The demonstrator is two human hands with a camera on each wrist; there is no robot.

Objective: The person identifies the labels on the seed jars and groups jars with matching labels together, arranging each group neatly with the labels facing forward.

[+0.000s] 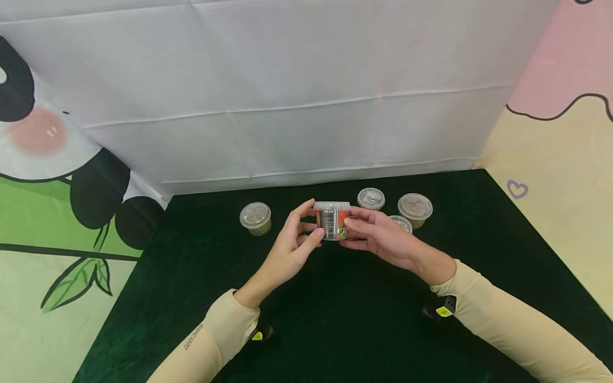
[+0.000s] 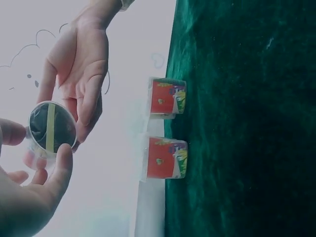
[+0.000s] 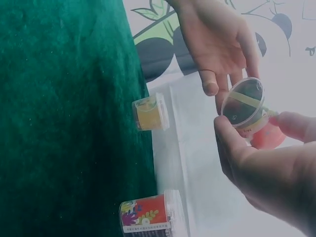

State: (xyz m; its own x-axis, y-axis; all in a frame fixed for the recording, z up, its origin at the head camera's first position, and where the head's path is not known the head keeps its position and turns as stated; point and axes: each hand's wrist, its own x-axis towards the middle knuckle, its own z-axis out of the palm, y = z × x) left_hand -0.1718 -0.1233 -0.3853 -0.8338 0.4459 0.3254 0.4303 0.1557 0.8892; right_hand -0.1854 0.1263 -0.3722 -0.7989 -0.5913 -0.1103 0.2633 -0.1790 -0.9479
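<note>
Above the middle of the dark green cloth, a small clear plastic tub point(image 1: 332, 221) with a black, white and red printed label is held upright between both hands. My left hand point(image 1: 287, 252) holds its left side, thumb on the front and fingers behind. On the opposite side, my right hand point(image 1: 390, 242) pinches it with thumb and fingers. The wrist views show the tub's round dark underside point(image 2: 53, 127), crossed by a pale yellow strip. A lidded tub point(image 1: 402, 223) sits beyond the right hand, partly hidden by it.
One lidded tub point(image 1: 255, 218) stands on the left of the green cloth point(image 1: 335, 319), yellow-labelled in the right wrist view. Further tubs point(image 1: 371, 199) point(image 1: 415, 209) stand at the back right. A white cloth wall point(image 1: 297, 138) rises behind, with printed panels at both sides.
</note>
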